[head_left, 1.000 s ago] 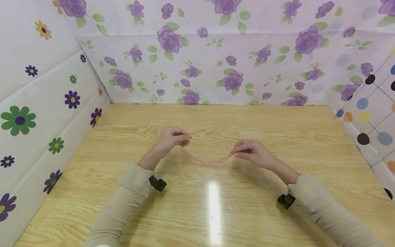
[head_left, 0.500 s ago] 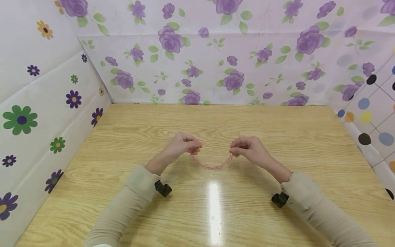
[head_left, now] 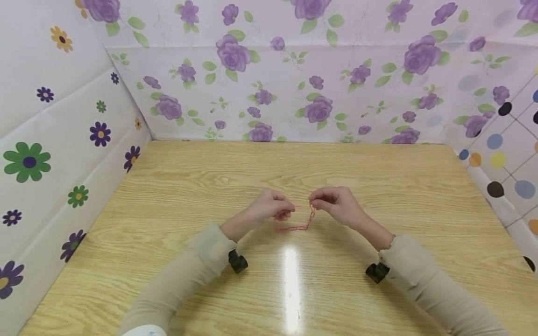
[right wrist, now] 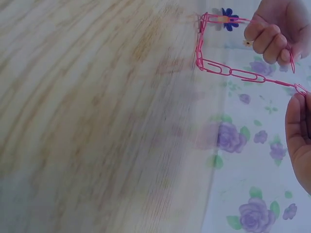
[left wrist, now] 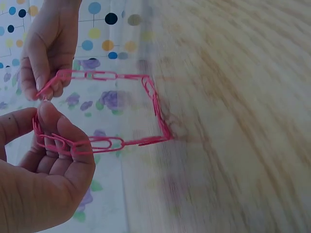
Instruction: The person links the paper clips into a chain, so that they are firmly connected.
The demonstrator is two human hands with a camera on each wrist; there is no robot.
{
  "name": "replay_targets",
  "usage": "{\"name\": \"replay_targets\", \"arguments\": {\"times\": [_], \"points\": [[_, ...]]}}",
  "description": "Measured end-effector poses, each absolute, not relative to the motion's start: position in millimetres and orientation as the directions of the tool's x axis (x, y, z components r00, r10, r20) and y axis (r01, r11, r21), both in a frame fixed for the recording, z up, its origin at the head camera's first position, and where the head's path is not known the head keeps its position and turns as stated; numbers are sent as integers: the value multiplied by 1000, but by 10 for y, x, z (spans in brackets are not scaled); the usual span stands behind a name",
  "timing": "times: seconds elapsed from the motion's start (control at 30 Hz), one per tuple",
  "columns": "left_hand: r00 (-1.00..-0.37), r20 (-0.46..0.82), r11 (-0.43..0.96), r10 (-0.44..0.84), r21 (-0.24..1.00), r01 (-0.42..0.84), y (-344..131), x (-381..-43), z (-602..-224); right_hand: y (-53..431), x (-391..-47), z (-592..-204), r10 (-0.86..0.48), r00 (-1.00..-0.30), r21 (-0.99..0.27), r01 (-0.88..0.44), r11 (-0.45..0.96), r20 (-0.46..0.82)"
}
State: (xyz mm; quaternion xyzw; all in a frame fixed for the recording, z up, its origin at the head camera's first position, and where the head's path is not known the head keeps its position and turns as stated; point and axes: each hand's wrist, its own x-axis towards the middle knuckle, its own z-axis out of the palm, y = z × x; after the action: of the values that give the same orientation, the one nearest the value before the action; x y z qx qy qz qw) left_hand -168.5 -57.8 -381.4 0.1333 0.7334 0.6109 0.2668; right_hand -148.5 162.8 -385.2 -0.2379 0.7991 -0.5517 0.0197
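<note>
A chain of pink paper clips (head_left: 294, 228) hangs between the two hands, its middle part lying along the wooden table. My left hand (head_left: 273, 205) pinches the chain's left end between thumb and forefinger; one clip pokes out past the fingertips toward the right hand. The right hand (head_left: 336, 201) pinches the other end, from which linked clips drop to the table. In the left wrist view the linked clips (left wrist: 101, 75) make a squared loop, and the fingertips of both hands are close together. The right wrist view shows the loose clip (right wrist: 292, 62) below the left fingers.
Under both hands is the wooden table (head_left: 168, 172), with a bright light reflection on its front half. A purple-rose cloth (head_left: 269, 70) stands at the back, flowered and dotted sheets at the sides. A small black camera (head_left: 237, 262) sits on each wrist.
My left hand has moved right and toward the front, bringing its end of the chain close to the right hand. The chain's middle has sagged onto the table. The right hand has shifted slightly left.
</note>
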Motion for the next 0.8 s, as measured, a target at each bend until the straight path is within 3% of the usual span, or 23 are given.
{"name": "replay_targets", "arguments": {"times": [0.43,0.63,0.8], "points": [[-831,-253,175,495,966,-190,-435,-1654,-3812,1520,-1452,-3811,-386,-875,-870,-411,274,292],[-826,-258,145,500,966,-214,-441,-1643,-3805,1472,-1368,-3677,-387,-839,-818,-503,280,384],[-819,-253,88,515,966,-243,-448,-1639,-3814,1486,-1425,-3810,-383,-800,-769,-576,276,462]]}}
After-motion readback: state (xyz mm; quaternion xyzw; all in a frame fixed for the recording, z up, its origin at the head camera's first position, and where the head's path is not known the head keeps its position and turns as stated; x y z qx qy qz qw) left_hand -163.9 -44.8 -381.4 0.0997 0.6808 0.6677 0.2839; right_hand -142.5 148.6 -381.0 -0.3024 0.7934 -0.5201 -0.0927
